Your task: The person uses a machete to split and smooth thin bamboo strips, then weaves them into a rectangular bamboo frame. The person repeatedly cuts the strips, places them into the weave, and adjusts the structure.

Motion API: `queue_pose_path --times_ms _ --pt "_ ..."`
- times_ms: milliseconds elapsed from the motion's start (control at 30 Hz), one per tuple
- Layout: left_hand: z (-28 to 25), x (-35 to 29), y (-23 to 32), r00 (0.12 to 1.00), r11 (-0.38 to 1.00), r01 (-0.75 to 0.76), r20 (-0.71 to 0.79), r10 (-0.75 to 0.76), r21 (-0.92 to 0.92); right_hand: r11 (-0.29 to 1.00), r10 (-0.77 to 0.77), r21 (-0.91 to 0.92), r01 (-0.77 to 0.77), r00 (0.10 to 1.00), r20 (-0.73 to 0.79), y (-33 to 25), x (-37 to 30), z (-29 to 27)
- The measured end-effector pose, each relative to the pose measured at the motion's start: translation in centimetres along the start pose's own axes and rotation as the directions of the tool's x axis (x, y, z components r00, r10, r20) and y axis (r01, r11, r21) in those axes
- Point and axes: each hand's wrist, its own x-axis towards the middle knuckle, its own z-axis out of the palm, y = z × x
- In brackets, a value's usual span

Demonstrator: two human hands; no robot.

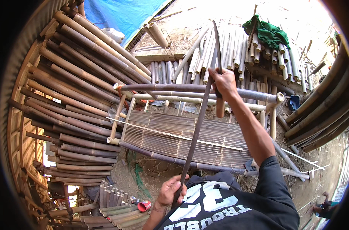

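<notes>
A long dark bamboo strip (195, 138) runs up and away from my body on a slant. My left hand (171, 193) is closed on its lower end, close to my shirt. Farther up, my right hand (225, 83) grips a long-bladed knife (220, 107) with a wooden handle, its blade pointing away from me. The blade lies against or just beside the strip's upper part; I cannot tell whether the right fingers also pinch the strip. Beneath both stands a bamboo bench (174, 134) with a slatted seat, and a thin pale strip (182, 135) lies along the slats.
Stacked bamboo poles (82, 99) fill the left side. Cut bamboo lengths (228, 50) lie beyond the bench, with a green cloth (268, 32) on top of some. Dark poles (320, 107) lean at right. A red can (144, 206) sits on bamboo pieces at lower left.
</notes>
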Motion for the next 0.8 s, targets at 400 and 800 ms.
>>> queue_pose_path --times_ms 400,800 --pt "2.4 5.6 7.2 0.956 0.956 -0.199 -0.171 0.238 0.216 0.886 -0.230 -0.328 0.327 0.925 0.303 3.0 -11.0 0.8" --pt "-0.2 2.3 1.9 0.980 0.956 0.068 0.196 -0.011 -0.284 0.959 -0.067 0.283 -0.015 0.958 0.278 -0.8 -7.5 2.4"
